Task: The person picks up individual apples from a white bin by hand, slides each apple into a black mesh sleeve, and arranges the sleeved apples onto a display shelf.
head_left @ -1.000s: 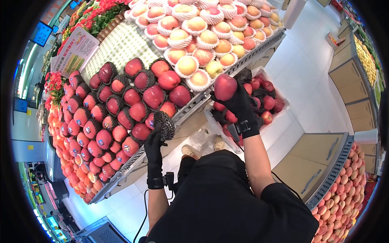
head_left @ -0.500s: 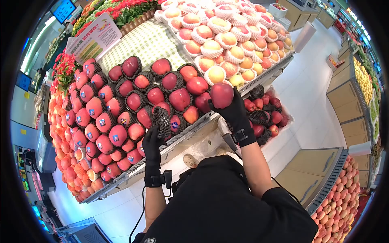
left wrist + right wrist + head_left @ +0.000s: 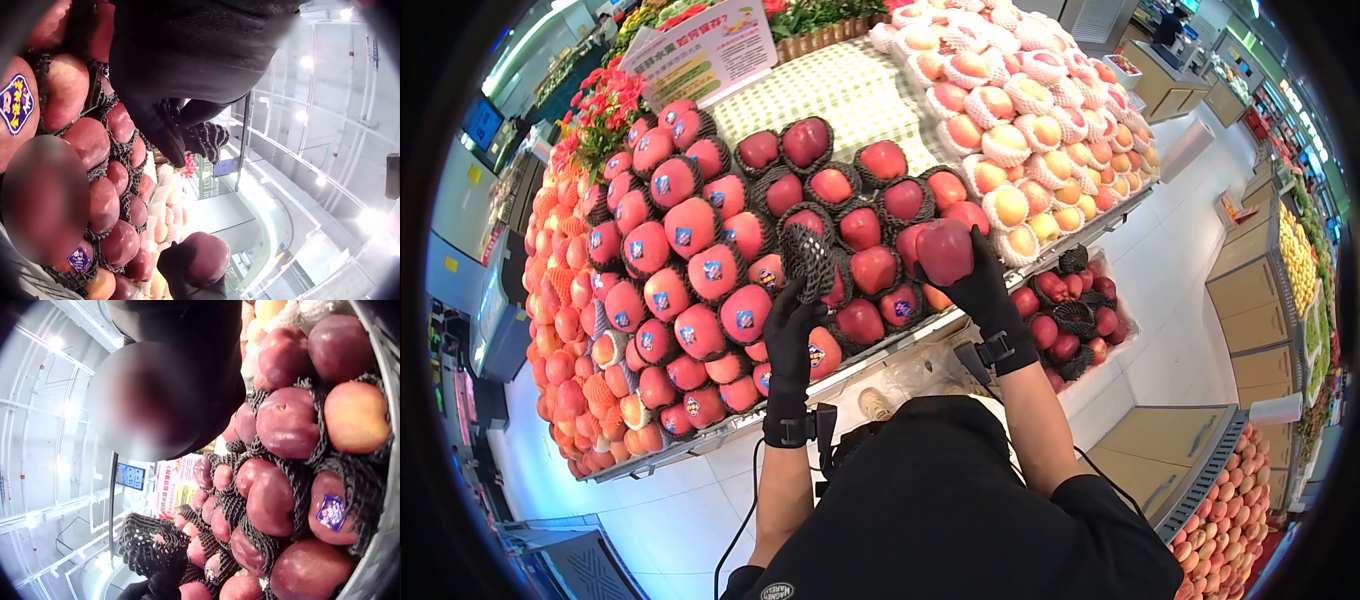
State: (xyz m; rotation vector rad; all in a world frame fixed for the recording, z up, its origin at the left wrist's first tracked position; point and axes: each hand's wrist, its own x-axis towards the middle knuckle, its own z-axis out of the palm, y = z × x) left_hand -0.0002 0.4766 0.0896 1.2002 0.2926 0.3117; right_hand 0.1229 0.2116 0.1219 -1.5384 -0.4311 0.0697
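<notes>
In the head view my gloved left hand (image 3: 790,335) pinches a black foam net sleeve (image 3: 808,262) above the front rows of apples. The sleeve (image 3: 147,540) stands upright and shows its open mesh in the right wrist view. My gloved right hand (image 3: 982,295) grips a bare, dark red apple (image 3: 945,253) from beneath and from its right side, over the front edge of the display. That same apple (image 3: 209,257) appears low in the left wrist view. Rows of red apples (image 3: 873,270), many in black nets and some with blue stickers, lie around both hands.
Pale apples in white nets (image 3: 1010,207) are heaped at the right of the stand. A lined crate of red apples (image 3: 1060,320) sits on the floor, right of my right hand. A printed sign (image 3: 700,55) and checked cloth (image 3: 840,105) lie behind. A grey rail (image 3: 900,350) edges the stand.
The head view has shifted, so the display sits farther right. My right hand with the apple has come from beside the floor crate to the apple rows. The left hand keeps the net sleeve.
</notes>
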